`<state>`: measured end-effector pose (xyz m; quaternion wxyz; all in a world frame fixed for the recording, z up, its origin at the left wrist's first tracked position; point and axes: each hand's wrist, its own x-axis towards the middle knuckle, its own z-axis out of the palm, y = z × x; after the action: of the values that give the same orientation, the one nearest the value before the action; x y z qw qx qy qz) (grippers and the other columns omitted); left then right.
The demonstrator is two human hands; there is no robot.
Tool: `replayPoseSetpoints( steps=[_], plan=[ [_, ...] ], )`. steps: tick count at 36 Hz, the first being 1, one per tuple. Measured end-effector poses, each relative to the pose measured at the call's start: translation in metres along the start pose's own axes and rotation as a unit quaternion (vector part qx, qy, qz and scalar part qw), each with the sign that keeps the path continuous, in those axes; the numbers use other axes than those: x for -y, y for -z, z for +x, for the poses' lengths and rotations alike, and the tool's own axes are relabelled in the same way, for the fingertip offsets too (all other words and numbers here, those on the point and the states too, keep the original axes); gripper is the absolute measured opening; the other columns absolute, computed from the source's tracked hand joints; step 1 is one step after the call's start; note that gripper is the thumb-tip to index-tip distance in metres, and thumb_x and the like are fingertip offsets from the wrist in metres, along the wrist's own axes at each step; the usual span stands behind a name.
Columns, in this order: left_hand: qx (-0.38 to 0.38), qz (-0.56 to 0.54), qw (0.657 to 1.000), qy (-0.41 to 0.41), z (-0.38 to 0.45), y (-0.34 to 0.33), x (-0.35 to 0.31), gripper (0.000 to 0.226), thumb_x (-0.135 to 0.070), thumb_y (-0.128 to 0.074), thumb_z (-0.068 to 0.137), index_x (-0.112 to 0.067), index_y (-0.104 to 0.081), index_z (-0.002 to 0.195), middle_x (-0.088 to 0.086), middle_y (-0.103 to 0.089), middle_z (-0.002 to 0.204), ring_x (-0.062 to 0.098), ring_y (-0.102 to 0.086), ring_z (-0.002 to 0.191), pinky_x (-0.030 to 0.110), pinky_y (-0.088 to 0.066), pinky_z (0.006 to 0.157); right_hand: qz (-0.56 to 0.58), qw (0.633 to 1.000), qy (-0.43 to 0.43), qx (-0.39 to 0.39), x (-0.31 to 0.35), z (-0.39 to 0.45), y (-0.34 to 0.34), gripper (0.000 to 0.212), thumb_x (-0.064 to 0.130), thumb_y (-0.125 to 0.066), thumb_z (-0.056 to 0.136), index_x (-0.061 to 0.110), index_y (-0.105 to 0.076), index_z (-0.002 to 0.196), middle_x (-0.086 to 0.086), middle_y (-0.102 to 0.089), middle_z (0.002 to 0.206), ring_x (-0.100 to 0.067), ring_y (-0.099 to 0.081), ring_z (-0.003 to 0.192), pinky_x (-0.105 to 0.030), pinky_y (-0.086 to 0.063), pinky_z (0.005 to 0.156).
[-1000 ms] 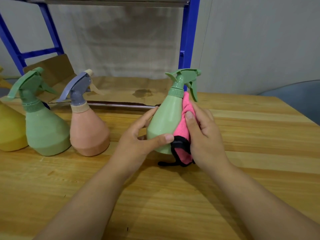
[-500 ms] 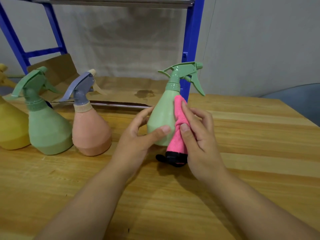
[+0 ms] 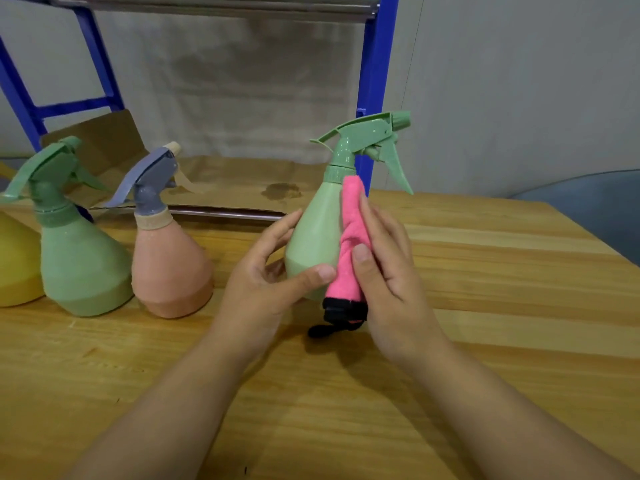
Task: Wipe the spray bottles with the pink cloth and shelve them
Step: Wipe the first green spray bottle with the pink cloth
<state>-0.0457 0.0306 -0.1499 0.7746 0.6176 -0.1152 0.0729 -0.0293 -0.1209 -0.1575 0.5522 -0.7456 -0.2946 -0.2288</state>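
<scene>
A light green spray bottle (image 3: 313, 237) stands upright at the middle of the wooden table, its nozzle pointing right. My left hand (image 3: 266, 278) grips its lower body, thumb across the front. My right hand (image 3: 384, 271) holds the pink cloth (image 3: 348, 251), bunched into a roll with a black edge at the bottom, against the bottle's right side. To the left stand a salmon bottle with a grey trigger (image 3: 169, 268), a darker green bottle (image 3: 79, 261) and part of a yellow bottle (image 3: 14, 265).
A blue metal shelf frame (image 3: 375, 91) rises behind the table, its lower shelf (image 3: 242, 188) lined with brown cardboard. The wooden table (image 3: 485, 306) extends right and toward me. A grey-blue rounded object (image 3: 595, 209) sits at the far right.
The light green bottle was turned so its nozzle swung to the right and was raised a little. The cloth under my right hand has slid up along the bottle's side.
</scene>
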Motion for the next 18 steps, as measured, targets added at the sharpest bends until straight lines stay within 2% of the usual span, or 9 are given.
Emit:
replayPoseSetpoints(
  steps=[4, 8, 12, 15, 16, 18],
  plan=[
    [-0.018, -0.018, 1.0, 0.001, 0.0, 0.002, -0.003, 0.074, -0.012, -0.082, 0.062, -0.03, -0.054, 0.127, -0.002, -0.063, 0.119, 0.023, -0.065, 0.105, 0.037, -0.059, 0.073, -0.025, 0.999, 0.013, 0.023, -0.001, -0.006, 0.0, 0.047, 0.03, -0.037, 0.097, 0.029, -0.027, 0.143, 0.02, -0.027, 0.147, 0.001, -0.024, 0.139, -0.01, -0.019, 0.109],
    [-0.01, -0.015, 1.0, 0.009, -0.002, 0.005, -0.003, 0.065, -0.017, -0.073, 0.064, -0.031, -0.054, 0.125, -0.002, -0.063, 0.118, 0.02, -0.065, 0.105, 0.039, -0.059, 0.072, 0.01, 1.0, -0.016, 0.013, -0.003, -0.004, 0.004, 0.044, 0.031, -0.041, 0.097, 0.027, -0.037, 0.141, 0.017, -0.039, 0.142, 0.002, -0.034, 0.133, -0.013, -0.026, 0.108],
    [0.041, -0.011, 0.999, 0.014, -0.003, 0.0, -0.004, 0.06, -0.014, -0.068, 0.069, -0.031, -0.054, 0.125, -0.006, -0.066, 0.116, 0.019, -0.066, 0.104, 0.039, -0.059, 0.074, 0.154, 0.981, -0.116, -0.032, 0.001, 0.008, 0.005, 0.043, 0.034, -0.041, 0.092, 0.029, -0.05, 0.134, 0.007, -0.058, 0.128, -0.01, -0.053, 0.12, -0.035, -0.043, 0.104],
    [0.061, -0.009, 0.998, 0.032, -0.002, -0.002, -0.002, 0.067, -0.013, -0.074, 0.074, -0.028, -0.048, 0.135, -0.004, -0.06, 0.128, 0.023, -0.063, 0.11, 0.038, -0.058, 0.078, 0.152, 0.979, -0.126, -0.048, 0.002, 0.011, 0.002, 0.043, 0.036, -0.039, 0.094, 0.029, -0.048, 0.136, 0.002, -0.056, 0.131, -0.017, -0.052, 0.123, -0.046, -0.04, 0.106],
    [0.059, -0.006, 0.997, 0.038, -0.001, -0.001, -0.001, 0.069, -0.015, -0.076, 0.074, -0.031, -0.048, 0.135, -0.003, -0.057, 0.131, 0.026, -0.061, 0.113, 0.038, -0.058, 0.079, 0.133, 0.983, -0.117, -0.044, 0.002, 0.011, 0.001, 0.044, 0.037, -0.038, 0.095, 0.031, -0.046, 0.137, 0.005, -0.055, 0.132, -0.014, -0.05, 0.125, -0.044, -0.039, 0.107],
    [0.052, 0.037, 0.997, 0.033, 0.0, 0.002, 0.001, 0.075, -0.032, -0.083, 0.066, -0.044, -0.048, 0.131, 0.001, -0.05, 0.136, 0.027, -0.056, 0.118, 0.041, -0.055, 0.087, 0.093, 0.991, -0.087, -0.032, 0.001, 0.01, 0.001, 0.044, 0.035, -0.036, 0.096, 0.033, -0.041, 0.139, 0.022, -0.049, 0.129, 0.002, -0.044, 0.125, -0.023, -0.036, 0.107]
  ],
)
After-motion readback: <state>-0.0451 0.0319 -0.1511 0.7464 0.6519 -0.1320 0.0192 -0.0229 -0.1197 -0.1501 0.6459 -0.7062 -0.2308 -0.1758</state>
